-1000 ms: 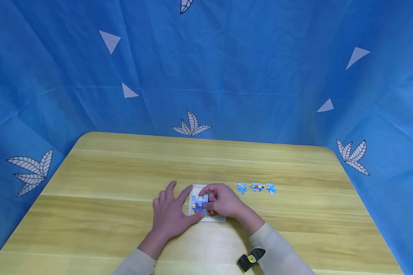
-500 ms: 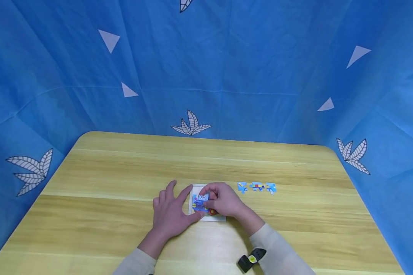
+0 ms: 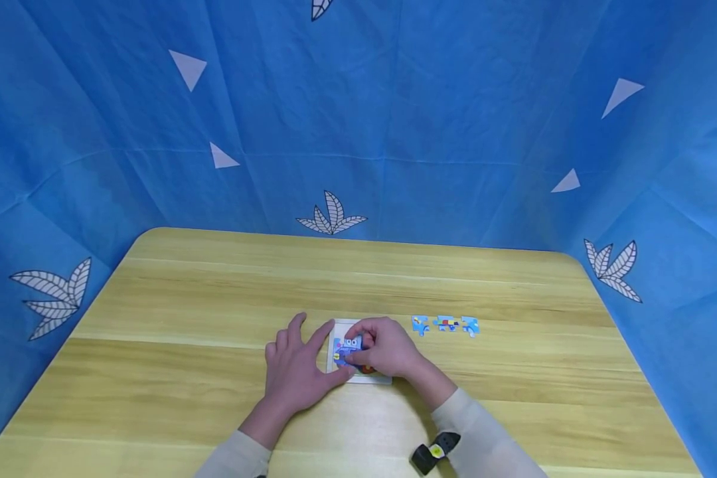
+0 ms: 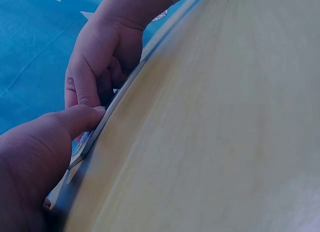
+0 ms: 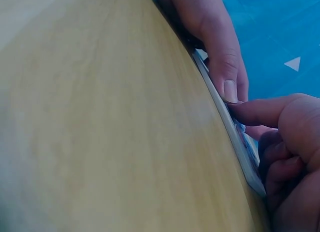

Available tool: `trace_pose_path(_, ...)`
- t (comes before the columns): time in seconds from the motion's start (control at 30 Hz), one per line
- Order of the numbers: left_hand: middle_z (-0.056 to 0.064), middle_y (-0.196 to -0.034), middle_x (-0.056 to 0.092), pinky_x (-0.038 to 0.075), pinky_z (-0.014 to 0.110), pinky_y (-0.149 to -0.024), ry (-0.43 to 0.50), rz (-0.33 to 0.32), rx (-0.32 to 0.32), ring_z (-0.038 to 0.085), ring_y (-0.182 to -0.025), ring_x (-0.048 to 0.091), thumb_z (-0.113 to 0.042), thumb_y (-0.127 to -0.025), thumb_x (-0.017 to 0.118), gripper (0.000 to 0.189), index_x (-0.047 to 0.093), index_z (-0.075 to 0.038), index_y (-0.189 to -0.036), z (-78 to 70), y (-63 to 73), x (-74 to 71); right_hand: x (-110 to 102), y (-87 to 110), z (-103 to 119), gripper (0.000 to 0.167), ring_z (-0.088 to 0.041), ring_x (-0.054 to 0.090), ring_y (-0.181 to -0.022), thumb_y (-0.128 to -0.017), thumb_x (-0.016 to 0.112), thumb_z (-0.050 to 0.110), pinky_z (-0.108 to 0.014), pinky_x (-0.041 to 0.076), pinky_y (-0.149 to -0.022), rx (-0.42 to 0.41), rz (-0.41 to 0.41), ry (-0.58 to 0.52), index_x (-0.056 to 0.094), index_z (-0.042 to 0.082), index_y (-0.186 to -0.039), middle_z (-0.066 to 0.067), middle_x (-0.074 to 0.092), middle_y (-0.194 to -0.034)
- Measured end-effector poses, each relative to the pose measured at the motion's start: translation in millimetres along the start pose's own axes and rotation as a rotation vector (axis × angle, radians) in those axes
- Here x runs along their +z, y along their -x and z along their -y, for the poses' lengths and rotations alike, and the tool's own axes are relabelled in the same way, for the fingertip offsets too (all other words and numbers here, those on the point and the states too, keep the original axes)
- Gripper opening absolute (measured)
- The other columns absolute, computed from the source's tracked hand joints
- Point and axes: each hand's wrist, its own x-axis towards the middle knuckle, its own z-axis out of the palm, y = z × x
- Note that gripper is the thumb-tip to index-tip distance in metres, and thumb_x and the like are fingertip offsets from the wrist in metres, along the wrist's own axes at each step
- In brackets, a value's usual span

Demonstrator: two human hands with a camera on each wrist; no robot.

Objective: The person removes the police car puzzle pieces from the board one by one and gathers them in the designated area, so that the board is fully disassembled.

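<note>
A small white-framed jigsaw puzzle tray (image 3: 370,380) lies on the table between both hands, with blue puzzle pieces in its left part. My left hand (image 3: 299,375) is spread beside it: the thumb presses on the tray's near rim and the index fingertip touches its far left corner. My right hand (image 3: 391,348) reaches over the tray from the right. Its curled index finger and thumb pinch a blue puzzle piece with cartoon eyes (image 3: 352,343) among the other pieces. The right hand hides the tray's right part. In the right wrist view, the two thumbs (image 5: 230,90) meet near the tray's rim (image 5: 240,152).
Three loose blue puzzle pieces (image 3: 447,324) lie in a row on the wooden table (image 3: 215,285), right of the tray. A black strap with a buckle (image 3: 435,451) hangs at the right sleeve. A blue patterned cloth (image 3: 454,119) stands behind the table.
My right thumb has slid a little left across the puzzle pieces, and the piece with the eyes has shifted slightly. The left hand and the loose pieces stay where they were.
</note>
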Motion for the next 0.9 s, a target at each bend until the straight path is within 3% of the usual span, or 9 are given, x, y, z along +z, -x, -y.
trace_pose_path(0.3, 0.016, -0.156, 0.024, 0.026, 0.043, -0.079, -0.002, 0.001, -0.004, 0.032, -0.110, 0.037, -0.081, -0.072, 0.064, 0.092, 0.051, -0.031, -0.148, -0.4, -1.1, -1.7, -1.6, 2.1, -3.2, 0.021, -0.010, 0.042, -0.052, -0.081, 0.084, 0.008, -0.027, 0.039, -0.055, -0.026, -0.031, -0.072, 0.067, 0.012, -0.093, 0.003, 0.045, -0.060)
trace_pose_path(0.7, 0.016, -0.156, 0.024, 0.026, 0.044, -0.079, 0.000, 0.000, -0.005, 0.032, -0.108, 0.037, -0.082, -0.071, 0.064, 0.093, 0.052, -0.031, -0.148, -0.9, -1.9, -1.4, -2.3, 3.8, -0.7, 0.010, -0.009, 0.042, -0.050, -0.087, 0.078, 0.011, -0.027, 0.039, -0.055, -0.030, -0.113, -0.013, 0.072, 0.012, -0.096, 0.005, 0.045, -0.057)
trace_pose_path(0.9, 0.016, -0.156, 0.024, 0.027, 0.044, -0.079, -0.010, 0.000, 0.000, 0.032, -0.110, 0.037, -0.083, -0.071, 0.062, 0.093, 0.051, -0.032, -0.148, 0.0, -0.6, -0.3, -0.1, 4.1, -0.3, 0.018, -0.008, 0.040, -0.050, -0.082, 0.084, 0.014, -0.026, 0.037, -0.053, -0.016, -0.129, -0.004, 0.074, 0.013, -0.097, 0.005, 0.042, -0.057)
